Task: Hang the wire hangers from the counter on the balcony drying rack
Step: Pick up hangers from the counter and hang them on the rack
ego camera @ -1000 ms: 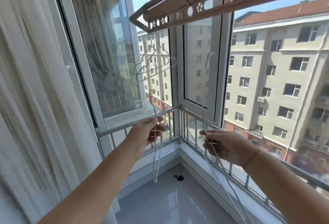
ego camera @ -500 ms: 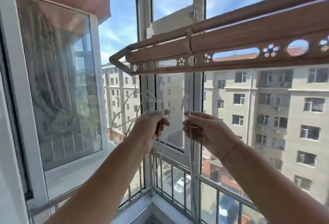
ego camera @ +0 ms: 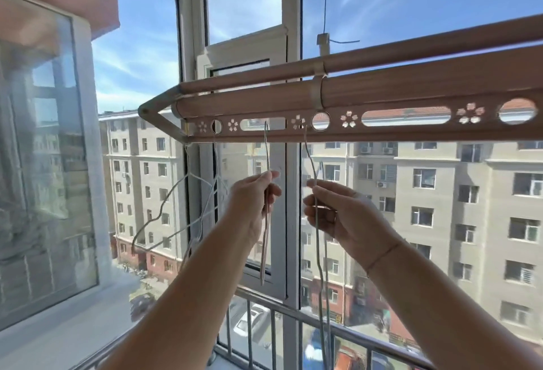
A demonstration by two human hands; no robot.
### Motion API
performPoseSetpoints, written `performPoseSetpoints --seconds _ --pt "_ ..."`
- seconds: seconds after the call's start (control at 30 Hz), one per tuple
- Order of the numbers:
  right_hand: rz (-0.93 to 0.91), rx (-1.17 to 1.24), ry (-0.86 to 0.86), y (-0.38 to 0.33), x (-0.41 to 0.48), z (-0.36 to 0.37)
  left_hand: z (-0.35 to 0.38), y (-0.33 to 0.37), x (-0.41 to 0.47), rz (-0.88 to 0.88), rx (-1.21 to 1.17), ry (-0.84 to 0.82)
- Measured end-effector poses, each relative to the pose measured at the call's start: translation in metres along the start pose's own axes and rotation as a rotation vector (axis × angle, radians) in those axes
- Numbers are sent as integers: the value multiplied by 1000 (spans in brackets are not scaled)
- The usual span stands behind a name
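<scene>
Hands are higher than half a second ago, up close under the drying rack (ego camera: 382,134); both hook ends, which were below the perforated rail, have now reached it.

Left hand (ego camera: 255,196): thumb and fingers pinch the neck of the left wire hanger (ego camera: 264,246). Its hook sits at the long slot (ego camera: 252,124) and appears threaded in, though it is too blurred to confirm it is seated.

Right hand (ego camera: 338,211): fingers curled round the wire of the right wire hanger (ego camera: 320,281). The hook tip lies against the rail face just beside the round hole (ego camera: 320,120) and is not yet through any opening.

Judgement: the left one is nearly hung, the right needs a short lift and sideways shift to catch a hole.

Orientation: both hangers are seen almost edge-on, long axis close to vertical, hooks pointing up at the rail, bodies trailing down past the wrists toward the balcony railing (ego camera: 264,308).

Hung hangers (ego camera: 189,175) already dangle from the rail's left end, turned broadside to the camera.
</scene>
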State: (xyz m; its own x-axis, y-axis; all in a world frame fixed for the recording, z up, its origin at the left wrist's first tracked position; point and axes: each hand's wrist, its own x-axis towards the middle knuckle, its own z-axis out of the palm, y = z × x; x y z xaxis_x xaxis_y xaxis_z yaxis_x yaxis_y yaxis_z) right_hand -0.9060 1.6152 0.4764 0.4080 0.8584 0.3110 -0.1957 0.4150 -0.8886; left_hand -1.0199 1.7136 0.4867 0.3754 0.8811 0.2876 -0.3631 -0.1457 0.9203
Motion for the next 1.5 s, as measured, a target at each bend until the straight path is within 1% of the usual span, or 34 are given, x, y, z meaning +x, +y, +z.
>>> performPoseSetpoints --seconds 0.23,0.37,0.43,0.7,0.9,1.0,1.07,1.13,1.27,1.37,1.5 --pt "-61 30 30 1 -1 5 -10 -3 11 -49 -28 -36" --pt "-30 50 78 7 -1 5 -19 -5 14 -75 -56 -34" --pt "-14 58 93 10 -1 6 -23 -5 15 -82 -70 -59" --pt "-20 43 90 14 -1 13 -46 -15 10 -64 -63 -108" --pt "-54 -11 126 19 -14 1 -72 -52 -9 -77 -99 -38" --pt "-91 -81 206 30 -32 -25 -78 -85 -22 -136 -103 34" --pt "-100 -149 295 40 -47 -50 -75 -111 -33 -198 -63 42" --pt "-96 -251 392 51 -65 -77 -64 -137 -47 -262 -1 -5" --pt "-103 -489 501 70 -114 -138 -12 -189 -84 -390 118 -135" --pt "-102 -597 600 72 -158 -187 37 -214 -121 -430 202 -351" --pt "-76 -691 707 57 -230 -250 104 -236 -179 -400 258 -650"
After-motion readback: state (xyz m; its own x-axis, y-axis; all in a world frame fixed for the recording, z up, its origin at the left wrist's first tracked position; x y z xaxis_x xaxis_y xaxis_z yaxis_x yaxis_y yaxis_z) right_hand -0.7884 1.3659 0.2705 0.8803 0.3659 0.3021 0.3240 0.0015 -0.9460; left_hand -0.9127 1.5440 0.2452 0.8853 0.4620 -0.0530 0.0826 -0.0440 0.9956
